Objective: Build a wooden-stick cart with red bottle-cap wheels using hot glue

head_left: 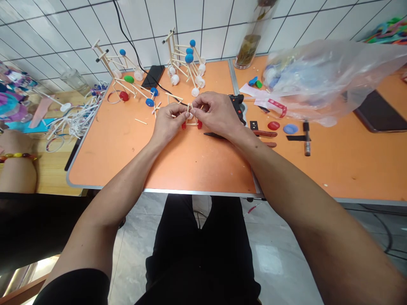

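Both my hands meet over the orange table at a small wooden-stick model with red round ends (199,125). My left hand (170,122) is closed, its thumb and forefinger pinching the model from the left. My right hand (214,113) is closed too, with its fingertips pinched at a short upright stick (188,107) on top of the model. Fingers hide much of the joint between them. Loose sticks (140,121) lie to the left. Partly under my right hand and wrist are a black glue gun (238,106) and a tool with reddish-brown handles (265,133).
Two larger stick models with bottle-cap wheels stand behind, one at left (129,79), one at centre (189,58). A black phone (153,77) and cable lie there. Rightward are a plastic bag (318,72), caps (290,128), a marker (307,140) and another phone (381,112). Another person's arm (17,169) rests at left.
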A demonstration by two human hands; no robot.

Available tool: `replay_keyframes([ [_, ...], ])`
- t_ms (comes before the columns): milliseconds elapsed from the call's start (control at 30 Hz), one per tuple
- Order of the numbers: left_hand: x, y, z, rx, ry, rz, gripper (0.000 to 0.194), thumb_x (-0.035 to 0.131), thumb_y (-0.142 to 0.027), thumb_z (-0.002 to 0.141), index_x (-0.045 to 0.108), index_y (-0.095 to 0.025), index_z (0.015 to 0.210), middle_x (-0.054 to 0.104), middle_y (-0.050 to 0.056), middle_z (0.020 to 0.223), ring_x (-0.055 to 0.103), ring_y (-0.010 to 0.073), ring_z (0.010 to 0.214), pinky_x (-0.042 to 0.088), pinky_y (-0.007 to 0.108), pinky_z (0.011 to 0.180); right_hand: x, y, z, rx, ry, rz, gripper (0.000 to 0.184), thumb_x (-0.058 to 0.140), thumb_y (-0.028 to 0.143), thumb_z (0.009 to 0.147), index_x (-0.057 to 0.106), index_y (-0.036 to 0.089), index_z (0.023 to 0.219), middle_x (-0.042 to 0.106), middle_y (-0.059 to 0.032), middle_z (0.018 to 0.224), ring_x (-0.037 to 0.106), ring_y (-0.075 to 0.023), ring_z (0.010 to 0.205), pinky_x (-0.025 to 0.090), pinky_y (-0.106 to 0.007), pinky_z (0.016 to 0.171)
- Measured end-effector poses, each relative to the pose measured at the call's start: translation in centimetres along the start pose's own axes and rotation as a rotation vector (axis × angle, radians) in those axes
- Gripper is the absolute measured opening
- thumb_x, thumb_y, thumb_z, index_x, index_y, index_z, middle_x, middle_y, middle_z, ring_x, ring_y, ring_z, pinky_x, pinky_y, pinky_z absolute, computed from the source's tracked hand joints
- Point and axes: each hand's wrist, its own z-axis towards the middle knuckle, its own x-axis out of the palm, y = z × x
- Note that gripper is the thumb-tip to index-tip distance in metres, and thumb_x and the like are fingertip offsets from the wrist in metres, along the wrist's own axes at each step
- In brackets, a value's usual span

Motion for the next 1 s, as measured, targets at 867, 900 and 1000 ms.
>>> replay_keyframes([
  [867, -0.1, 1.2, 0.1, 0.044, -0.005, -0.005, 0.022, 0.109, -0.033, 0.094, 0.090, -0.025, 0.084, 0.091, 0.003, 0.092, 0.080, 0.0207, 0.085, 0.061, 0.033, 0.080, 0.7, -1.2, 0.2, -0.066, -0.062, 0.080, 0.022, 0.088, 0.041, 0.111, 0.084, 0.025, 0.097, 0.086, -0.0085, 0.102, 0.076, -0.0291, 0.099, 0.060, -0.045, 0.094],
  [900, -0.1, 1.2, 0.1, 0.045, -0.007, -0.004, 0.021, 0.108, -0.030, 0.094, 0.090, -0.025, 0.084, 0.091, 0.003, 0.092, 0.080, 0.0204, 0.085, 0.061, 0.033, 0.080, 0.7, -1.3, 0.2, -0.068, -0.063, 0.081, 0.023, 0.088, 0.043, 0.112, 0.084, 0.025, 0.097, 0.086, -0.0086, 0.102, 0.076, -0.0291, 0.098, 0.060, -0.046, 0.095],
  [1000, -0.1, 1.3, 0.1, 0.045, -0.014, -0.006, 0.019, 0.106, -0.023, 0.094, 0.090, -0.025, 0.083, 0.090, 0.003, 0.092, 0.080, 0.0192, 0.084, 0.060, 0.032, 0.079, 0.7, -1.2, 0.2, -0.073, -0.063, 0.082, 0.025, 0.088, 0.045, 0.112, 0.084, 0.025, 0.097, 0.086, -0.0086, 0.103, 0.076, -0.0287, 0.098, 0.060, -0.046, 0.096],
])
